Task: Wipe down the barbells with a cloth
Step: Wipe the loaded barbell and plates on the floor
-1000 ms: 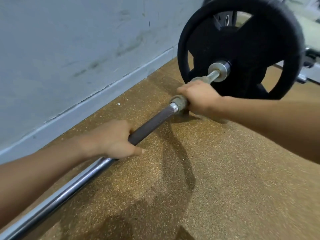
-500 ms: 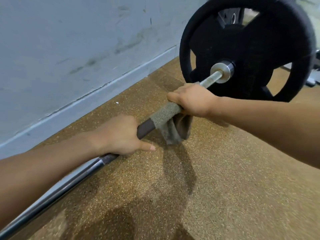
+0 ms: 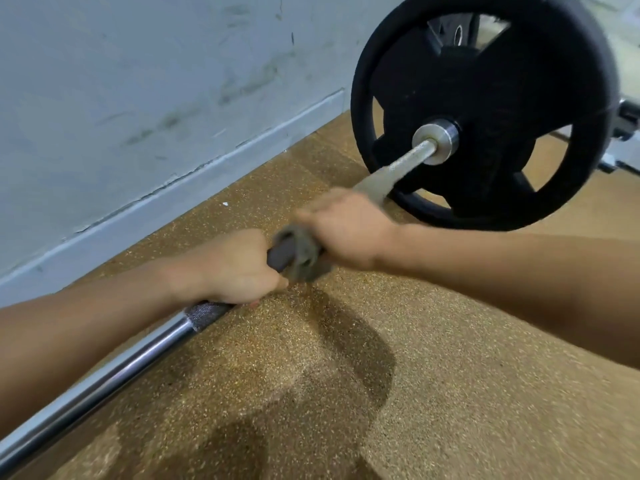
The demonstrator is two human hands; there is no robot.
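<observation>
A steel barbell (image 3: 114, 372) runs from the lower left up to a black weight plate (image 3: 485, 109) at the upper right. My left hand (image 3: 235, 268) grips the dark knurled part of the bar. Just beyond it, my right hand (image 3: 346, 230) grips a grey-brown cloth (image 3: 301, 254) wrapped round the bar; the hand and cloth are motion-blurred. A strip of the cloth trails along the bar toward the plate's collar (image 3: 438, 140).
A pale blue-grey wall (image 3: 138, 98) with a baseboard runs close along the bar's far side. Speckled brown rubber floor (image 3: 450, 393) spreads to the right and front. Parts of other gym equipment (image 3: 627, 123) show behind the plate.
My right hand has slid the cloth down the bar from near the plate toward my left hand, until the cloth almost touches it. My left hand stays gripping the bar.
</observation>
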